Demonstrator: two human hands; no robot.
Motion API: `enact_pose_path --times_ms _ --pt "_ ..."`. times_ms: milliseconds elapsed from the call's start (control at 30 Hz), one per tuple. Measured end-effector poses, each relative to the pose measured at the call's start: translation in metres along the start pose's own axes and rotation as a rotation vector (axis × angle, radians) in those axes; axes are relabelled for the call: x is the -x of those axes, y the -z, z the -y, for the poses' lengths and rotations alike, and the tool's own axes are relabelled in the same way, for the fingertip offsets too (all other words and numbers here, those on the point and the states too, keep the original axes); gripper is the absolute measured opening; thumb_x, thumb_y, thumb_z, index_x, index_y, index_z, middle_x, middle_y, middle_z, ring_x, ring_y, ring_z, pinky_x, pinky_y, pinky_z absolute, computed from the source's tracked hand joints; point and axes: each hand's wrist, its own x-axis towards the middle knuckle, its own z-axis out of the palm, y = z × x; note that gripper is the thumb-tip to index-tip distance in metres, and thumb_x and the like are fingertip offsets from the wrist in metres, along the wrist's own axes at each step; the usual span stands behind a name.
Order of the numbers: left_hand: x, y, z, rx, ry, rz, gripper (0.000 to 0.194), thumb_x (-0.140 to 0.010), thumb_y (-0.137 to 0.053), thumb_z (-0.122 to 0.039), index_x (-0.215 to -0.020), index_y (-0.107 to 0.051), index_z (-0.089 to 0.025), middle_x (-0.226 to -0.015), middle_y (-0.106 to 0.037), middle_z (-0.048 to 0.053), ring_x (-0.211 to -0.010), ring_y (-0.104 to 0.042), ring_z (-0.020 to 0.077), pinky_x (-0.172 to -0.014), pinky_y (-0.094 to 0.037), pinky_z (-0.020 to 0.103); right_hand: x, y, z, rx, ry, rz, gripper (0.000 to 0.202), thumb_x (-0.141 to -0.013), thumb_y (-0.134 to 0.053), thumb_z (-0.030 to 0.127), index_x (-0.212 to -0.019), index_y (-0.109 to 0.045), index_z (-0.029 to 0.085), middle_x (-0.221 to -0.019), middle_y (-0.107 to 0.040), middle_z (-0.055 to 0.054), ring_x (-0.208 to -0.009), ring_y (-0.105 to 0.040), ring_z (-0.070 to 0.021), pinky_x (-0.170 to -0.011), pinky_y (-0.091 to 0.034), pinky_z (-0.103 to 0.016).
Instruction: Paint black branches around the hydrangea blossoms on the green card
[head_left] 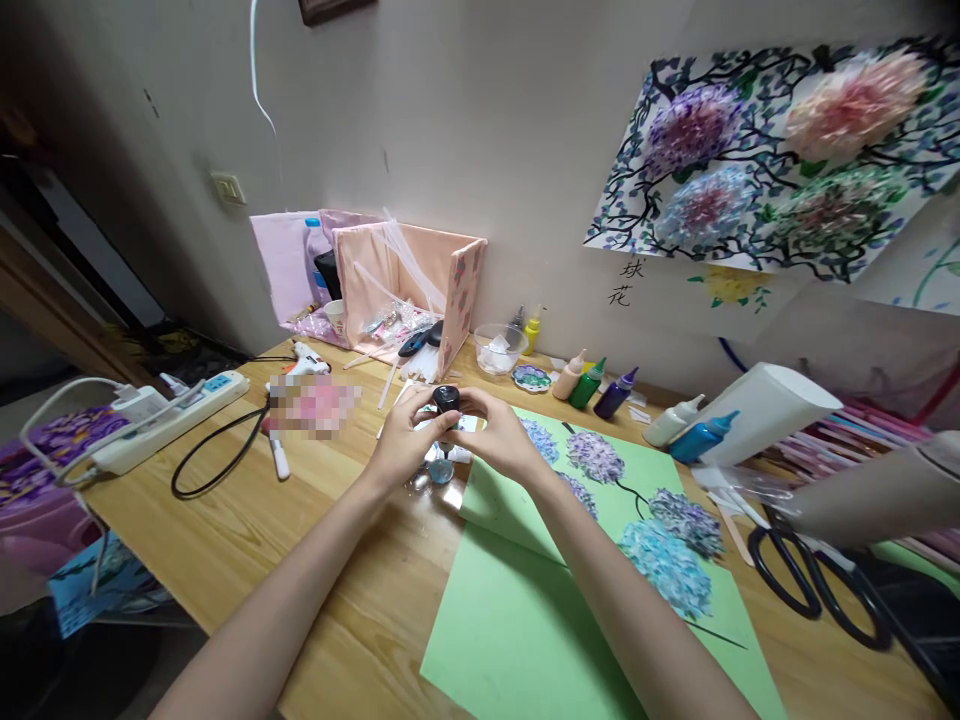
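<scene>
Both hands meet near the middle of the desk, around a small black paint bottle [446, 398] whose rounded end faces up. My left hand [409, 440] has its fingers and thumb closed on the bottle's near side. On the other side my right hand [499, 430] pinches it with bent fingers. Directly below the bottle are a small bluish round dish [441, 470] and some shiny clear plastic; my fingers partly hide them. A green sheet [517, 610] bearing purple and blue textured flowers [667, 565] lies under my right forearm.
Paint bottles [589, 383], a clear bowl [501, 350] and a paint-smeared palette [531, 377] line the wall. A pink box [412, 270] holds supplies. Left are a power strip [169, 420], a glue gun [309, 357] and a black cable [217, 485]. Black-handled scissors [817, 580] lie right.
</scene>
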Motion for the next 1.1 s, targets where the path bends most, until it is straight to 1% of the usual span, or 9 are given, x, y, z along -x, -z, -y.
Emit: enact_pose_path --times_ms 67,200,367,533,667,767,833,967,1100 --pt "0.000 -0.001 -0.001 -0.015 -0.008 -0.003 0.036 -0.075 -0.065 -0.034 -0.108 -0.063 -0.020 -0.109 -0.057 0.007 -0.106 -0.056 0.0213 -0.090 -0.048 0.033 -0.001 0.001 -0.001 0.009 -0.003 0.006 0.037 -0.063 -0.070 0.018 -0.099 -0.061 0.016 -0.099 -0.068 -0.007 -0.089 -0.064 -0.0189 -0.084 -0.049 -0.034" --pt "0.002 -0.002 -0.003 -0.065 -0.031 -0.045 0.037 -0.075 -0.065 -0.032 -0.110 -0.062 -0.020 -0.108 -0.059 0.007 -0.100 -0.059 0.0196 -0.085 -0.050 0.031 -0.001 0.000 -0.003 -0.016 -0.036 -0.017 0.040 -0.060 -0.073 0.019 -0.098 -0.061 0.017 -0.095 -0.069 -0.006 -0.089 -0.065 -0.0199 -0.084 -0.050 -0.034" --pt "0.003 0.000 -0.005 -0.236 -0.132 -0.079 0.034 -0.075 -0.065 -0.026 -0.109 -0.062 -0.021 -0.105 -0.062 0.005 -0.089 -0.059 0.0165 -0.081 -0.049 0.030 0.001 -0.005 -0.003 -0.006 -0.033 -0.072 0.042 -0.061 -0.071 0.017 -0.101 -0.062 0.017 -0.102 -0.069 -0.007 -0.094 -0.065 -0.0209 -0.087 -0.049 -0.035" --pt "0.005 0.000 -0.010 -0.356 -0.211 -0.052 0.031 -0.081 -0.057 -0.019 -0.112 -0.059 -0.023 -0.107 -0.061 0.004 -0.098 -0.056 0.0177 -0.085 -0.045 0.030 0.004 -0.012 -0.002 -0.016 -0.038 -0.138 0.038 -0.062 -0.066 0.012 -0.099 -0.061 0.019 -0.101 -0.069 -0.005 -0.097 -0.065 -0.0207 -0.087 -0.049 -0.033" --pt "0.007 -0.001 -0.013 -0.420 -0.234 -0.033 0.029 -0.083 -0.052 -0.019 -0.111 -0.059 -0.022 -0.102 -0.061 0.005 -0.096 -0.056 0.0178 -0.084 -0.043 0.030 0.005 -0.015 -0.004 -0.013 -0.038 -0.144 0.032 -0.064 -0.060 0.008 -0.094 -0.060 0.020 -0.100 -0.069 -0.004 -0.098 -0.065 -0.0203 -0.086 -0.050 -0.033" --pt "0.006 0.000 -0.012 -0.398 -0.224 -0.044 0.027 -0.081 -0.056 -0.023 -0.109 -0.060 -0.022 -0.102 -0.061 0.005 -0.094 -0.056 0.0182 -0.082 -0.044 0.031 0.005 -0.014 -0.006 0.008 0.014 -0.131 0.032 -0.067 -0.059 0.009 -0.097 -0.059 0.020 -0.102 -0.068 -0.005 -0.098 -0.064 -0.0193 -0.088 -0.048 -0.033" --pt "0.004 0.001 -0.008 -0.361 -0.201 -0.072 0.027 -0.079 -0.060 -0.025 -0.106 -0.060 -0.021 -0.102 -0.062 0.005 -0.092 -0.056 0.0180 -0.082 -0.045 0.030 0.004 -0.014 -0.008 0.016 0.028 -0.123 0.036 -0.067 -0.059 0.008 -0.101 -0.058 0.020 -0.104 -0.067 -0.005 -0.097 -0.064 -0.0189 -0.088 -0.048 -0.033" --pt "0.001 0.000 0.001 -0.253 -0.098 -0.155 0.030 -0.072 -0.067 -0.030 -0.099 -0.061 -0.019 -0.098 -0.063 0.005 -0.088 -0.060 0.0174 -0.080 -0.047 0.030 0.005 -0.016 -0.007 0.035 -0.013 -0.130 0.035 -0.067 -0.061 0.011 -0.101 -0.058 0.019 -0.104 -0.068 -0.006 -0.097 -0.064 -0.0196 -0.088 -0.048 -0.034" --pt "0.001 -0.003 0.006 -0.141 -0.007 -0.194 0.036 -0.065 -0.072 -0.031 -0.096 -0.058 -0.018 -0.095 -0.063 0.004 -0.087 -0.061 0.0178 -0.080 -0.048 0.031 0.007 -0.019 -0.004 0.046 -0.021 -0.191 0.029 -0.067 -0.060 0.011 -0.095 -0.061 0.018 -0.095 -0.070 -0.006 -0.088 -0.065 -0.0187 -0.083 -0.050 -0.032"
